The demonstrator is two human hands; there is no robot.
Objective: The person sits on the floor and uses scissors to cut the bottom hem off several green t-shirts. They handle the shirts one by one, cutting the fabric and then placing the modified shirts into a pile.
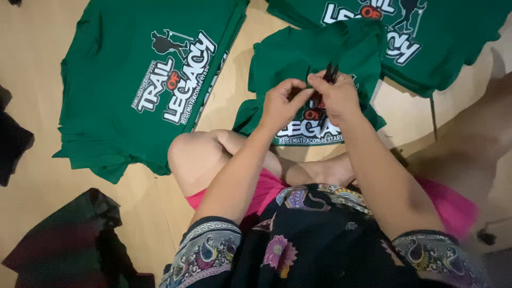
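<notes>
Right hand (pixel 341 96) grip pinched on small black tool (pixel 330 72), tip poking up at 12 o'clock. Left hand (pixel 281 102) grip pinches green shirt (pixel 298 58) fabric just beside it, fingers touching. Shirt lies on floor (pixel 32 58) past bare knee (pixel 194 154).

Risks, as judged:
- tool tip close to left fingertips; slip could nick skin or snag fabric
- bunched cloth may pull free of pinch
- shirt stack (pixel 128 85) at 10 o'clock, another shirt stack (pixel 426 42) at 1 o'clock: near enough to get dragged
</notes>
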